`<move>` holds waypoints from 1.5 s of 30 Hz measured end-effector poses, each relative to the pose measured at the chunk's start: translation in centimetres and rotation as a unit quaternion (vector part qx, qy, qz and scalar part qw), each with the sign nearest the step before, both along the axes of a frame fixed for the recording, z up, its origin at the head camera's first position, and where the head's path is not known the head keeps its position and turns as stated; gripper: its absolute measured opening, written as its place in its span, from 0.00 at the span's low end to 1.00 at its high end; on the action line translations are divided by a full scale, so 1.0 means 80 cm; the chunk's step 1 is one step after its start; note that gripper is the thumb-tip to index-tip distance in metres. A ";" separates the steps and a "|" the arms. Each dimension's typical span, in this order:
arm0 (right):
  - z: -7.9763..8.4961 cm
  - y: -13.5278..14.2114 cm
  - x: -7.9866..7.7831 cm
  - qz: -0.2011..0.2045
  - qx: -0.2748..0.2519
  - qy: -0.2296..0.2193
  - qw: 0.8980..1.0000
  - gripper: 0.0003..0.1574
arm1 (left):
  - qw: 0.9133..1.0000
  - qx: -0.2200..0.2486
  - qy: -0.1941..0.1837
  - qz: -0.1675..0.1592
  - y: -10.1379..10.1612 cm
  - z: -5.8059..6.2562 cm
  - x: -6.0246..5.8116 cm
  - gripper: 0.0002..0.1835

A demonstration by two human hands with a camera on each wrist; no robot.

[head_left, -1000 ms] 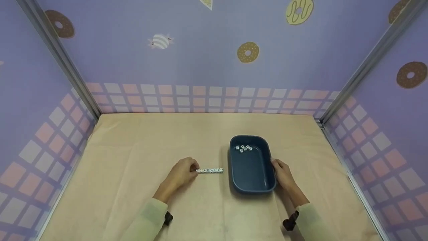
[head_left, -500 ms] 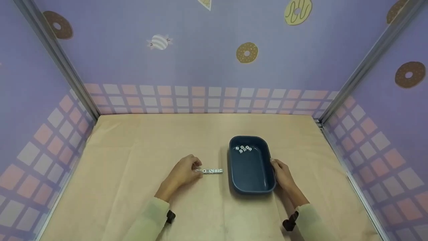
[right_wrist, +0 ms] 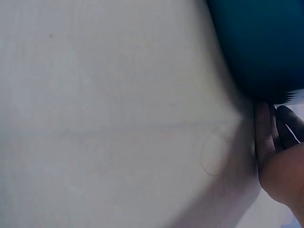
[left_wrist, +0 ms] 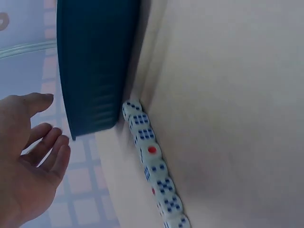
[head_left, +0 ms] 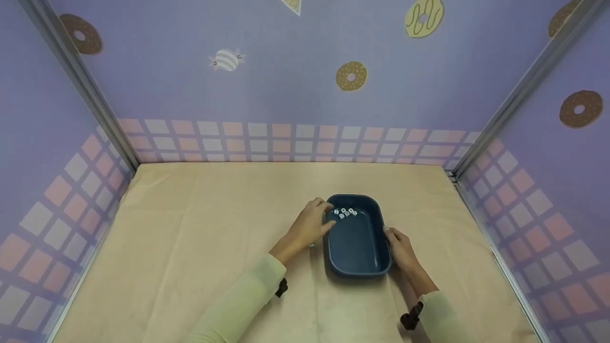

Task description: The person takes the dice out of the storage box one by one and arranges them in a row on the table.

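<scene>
While the left hand [head_left: 309, 225] reaches the left rim of the blue container [head_left: 357, 250], its thumb and fingers apart (whether they touch the rim, I cannot tell), the right hand [head_left: 402, 248] holds the container's right side, thumb at the edge. Inside, a small cluster of white dice [head_left: 346, 213] sits toward the far left corner. Outside, on the beige cloth [head_left: 219, 209], a straight row of dice [left_wrist: 153, 159] runs up close to the container's left wall, below the left wrist.
</scene>
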State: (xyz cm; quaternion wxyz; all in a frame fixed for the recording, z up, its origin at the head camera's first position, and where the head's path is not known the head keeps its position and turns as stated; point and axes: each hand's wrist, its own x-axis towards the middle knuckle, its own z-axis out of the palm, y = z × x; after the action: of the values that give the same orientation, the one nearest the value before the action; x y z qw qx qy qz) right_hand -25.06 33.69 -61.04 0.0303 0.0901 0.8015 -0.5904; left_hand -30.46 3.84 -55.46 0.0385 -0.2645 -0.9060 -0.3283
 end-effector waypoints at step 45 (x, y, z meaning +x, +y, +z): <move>-0.002 -0.001 0.002 0.007 -0.014 0.019 1.000 0.35 | 0.944 -0.325 0.049 -0.009 0.097 -0.026 -0.046 0.17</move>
State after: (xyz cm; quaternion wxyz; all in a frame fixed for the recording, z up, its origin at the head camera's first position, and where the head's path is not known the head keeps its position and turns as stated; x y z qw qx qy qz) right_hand -24.92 33.58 -61.21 0.0208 0.0724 0.7942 -0.6030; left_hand -34.10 11.60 -57.55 -0.0081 -0.2868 -0.9580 -0.0024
